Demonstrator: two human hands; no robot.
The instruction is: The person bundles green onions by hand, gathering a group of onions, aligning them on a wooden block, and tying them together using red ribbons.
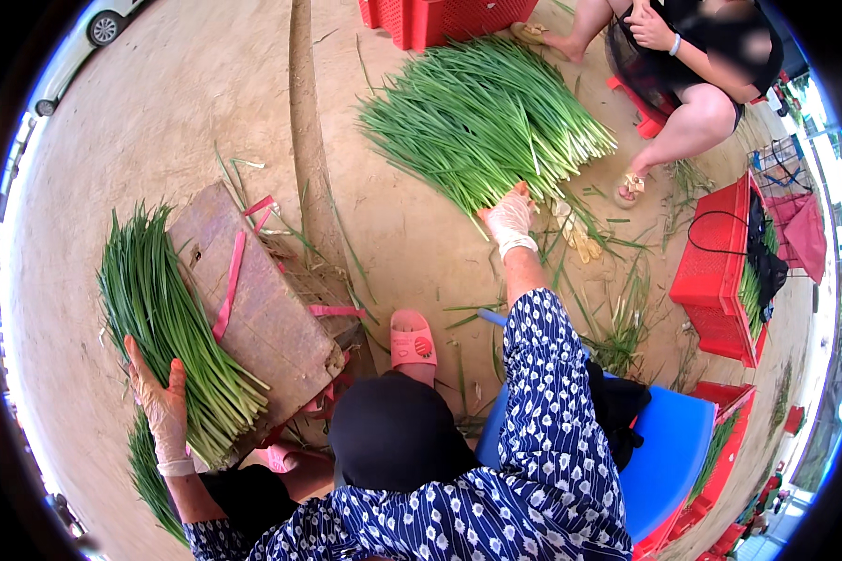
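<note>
My right hand (512, 221), in a thin clear glove, reaches forward to the near edge of a large pile of garlic chives (486, 122) on the ground. Its fingers close on some pale stem ends there. On the left, my gloved left hand (164, 404) is open, thumb and fingers apart, beside a thick bundle of garlic chives (173, 327). This bundle lies along the left side of a worn wooden board (262, 304), leaves pointing away from me. A pink strap (229, 285) crosses the board. More chives (150, 472) show below my left wrist.
A person (692, 70) sits on a red stool at the upper right. Red crates stand at the top (440, 21) and right (716, 271); a blue seat (664, 458) is beside me. Pale gloves (575, 232) and loose leaves (627, 327) lie on the ground.
</note>
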